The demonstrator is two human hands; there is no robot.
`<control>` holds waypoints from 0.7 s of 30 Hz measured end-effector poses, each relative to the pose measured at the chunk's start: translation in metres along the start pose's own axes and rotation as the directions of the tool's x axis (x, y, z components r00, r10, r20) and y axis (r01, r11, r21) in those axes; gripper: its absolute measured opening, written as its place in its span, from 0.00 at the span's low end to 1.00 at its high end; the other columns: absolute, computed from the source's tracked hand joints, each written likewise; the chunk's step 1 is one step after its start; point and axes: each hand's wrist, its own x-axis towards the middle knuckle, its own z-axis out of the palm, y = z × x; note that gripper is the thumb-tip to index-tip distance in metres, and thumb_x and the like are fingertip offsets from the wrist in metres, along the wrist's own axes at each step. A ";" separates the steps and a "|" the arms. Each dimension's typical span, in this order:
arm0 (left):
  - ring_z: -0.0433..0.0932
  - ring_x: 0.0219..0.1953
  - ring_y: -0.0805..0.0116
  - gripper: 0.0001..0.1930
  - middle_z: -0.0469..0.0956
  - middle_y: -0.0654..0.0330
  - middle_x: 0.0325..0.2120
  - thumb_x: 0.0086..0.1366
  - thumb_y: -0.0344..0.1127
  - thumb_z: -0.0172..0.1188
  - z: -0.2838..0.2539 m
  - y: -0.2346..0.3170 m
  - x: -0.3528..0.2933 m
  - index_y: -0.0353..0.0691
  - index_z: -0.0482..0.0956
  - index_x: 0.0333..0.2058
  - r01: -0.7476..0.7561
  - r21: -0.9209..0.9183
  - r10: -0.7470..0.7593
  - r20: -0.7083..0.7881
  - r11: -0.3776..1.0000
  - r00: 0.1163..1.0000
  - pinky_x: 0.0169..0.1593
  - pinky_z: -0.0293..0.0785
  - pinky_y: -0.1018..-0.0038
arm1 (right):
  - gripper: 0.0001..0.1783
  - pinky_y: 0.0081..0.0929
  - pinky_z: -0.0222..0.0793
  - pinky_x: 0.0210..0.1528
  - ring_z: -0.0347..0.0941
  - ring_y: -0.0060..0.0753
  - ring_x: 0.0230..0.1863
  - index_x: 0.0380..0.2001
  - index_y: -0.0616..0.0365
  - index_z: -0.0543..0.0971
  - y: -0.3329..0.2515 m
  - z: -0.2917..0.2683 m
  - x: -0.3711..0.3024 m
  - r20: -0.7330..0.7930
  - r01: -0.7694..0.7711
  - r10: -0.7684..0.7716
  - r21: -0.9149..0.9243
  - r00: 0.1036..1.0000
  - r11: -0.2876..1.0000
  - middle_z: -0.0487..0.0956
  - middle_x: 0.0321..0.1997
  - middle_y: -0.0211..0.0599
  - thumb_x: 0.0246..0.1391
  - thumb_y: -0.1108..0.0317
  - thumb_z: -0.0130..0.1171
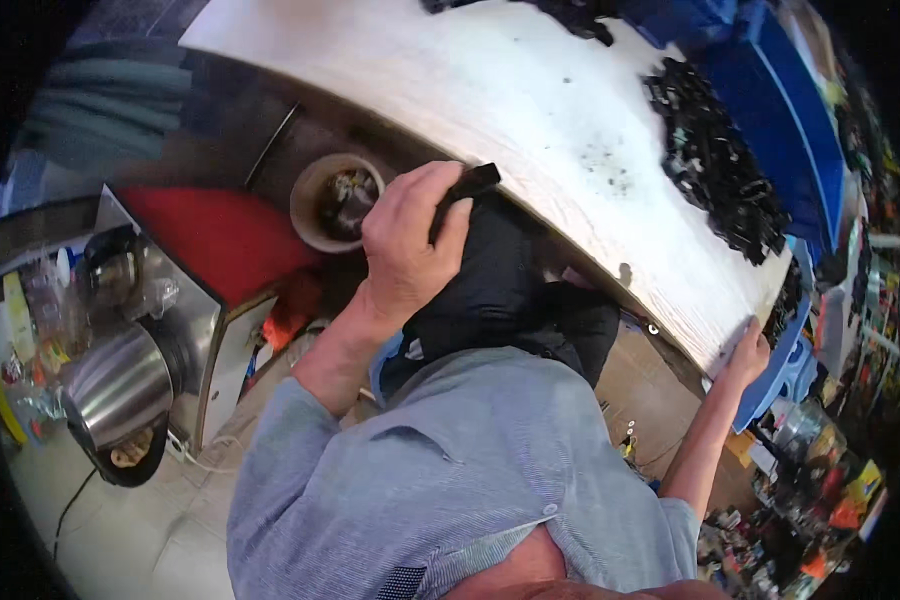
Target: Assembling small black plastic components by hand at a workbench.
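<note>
My left hand (417,238) is closed round a small black block-shaped piece (472,182), raised just off the near edge of the white tabletop (530,120). Thumb and fingers pinch it from both sides, and its far end sticks out past them. What kind of piece it is does not show. Over at the right corner of the tabletop, my right hand (748,355) is curled against the edge, its fingertips partly hidden. Beyond it a heap of small black parts (715,150) lies along the right side of the table.
Blue plastic bins (785,110) stand along the right side. Below the table on the left is a round bucket (305,205) with dark contents. A red-topped cabinet (215,235) and a steel kettle (120,385) are further left. Mixed clutter (810,500) covers the lower right.
</note>
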 end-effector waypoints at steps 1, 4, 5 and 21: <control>0.81 0.42 0.50 0.19 0.82 0.51 0.40 0.53 0.22 0.67 0.003 0.005 0.009 0.36 0.79 0.46 -0.076 0.019 0.075 0.031 0.997 0.997 0.47 0.78 0.61 | 0.32 0.33 0.69 0.38 0.73 0.30 0.31 0.36 0.72 0.82 0.002 0.003 0.001 0.049 -0.041 0.040 0.011 0.998 0.999 0.81 0.30 0.40 0.55 0.45 0.64; 0.80 0.44 0.55 0.15 0.82 0.56 0.37 0.53 0.25 0.66 0.026 0.019 0.039 0.38 0.81 0.42 -0.276 0.095 0.263 0.128 0.957 0.956 0.50 0.73 0.60 | 0.36 0.35 0.72 0.42 0.77 0.35 0.35 0.50 0.71 0.79 0.012 0.005 0.004 0.025 -0.129 0.127 0.055 0.992 0.990 0.83 0.39 0.44 0.52 0.45 0.67; 0.79 0.45 0.55 0.14 0.82 0.57 0.37 0.54 0.26 0.66 0.039 0.021 0.047 0.38 0.82 0.41 -0.309 0.087 0.293 0.161 0.947 0.943 0.51 0.73 0.60 | 0.37 0.34 0.72 0.41 0.77 0.34 0.35 0.52 0.69 0.79 0.016 0.005 0.005 0.043 -0.148 0.144 0.106 0.989 0.983 0.83 0.40 0.44 0.51 0.46 0.69; 0.77 0.42 0.52 0.11 0.81 0.57 0.34 0.62 0.34 0.59 0.113 -0.046 0.165 0.49 0.85 0.42 -0.367 0.316 0.310 0.216 0.875 0.926 0.43 0.78 0.58 | 0.22 0.25 0.70 0.23 0.76 0.27 0.26 0.44 0.66 0.80 -0.002 -0.012 0.002 0.016 -0.183 0.237 0.685 0.971 0.705 0.81 0.33 0.37 0.52 0.61 0.72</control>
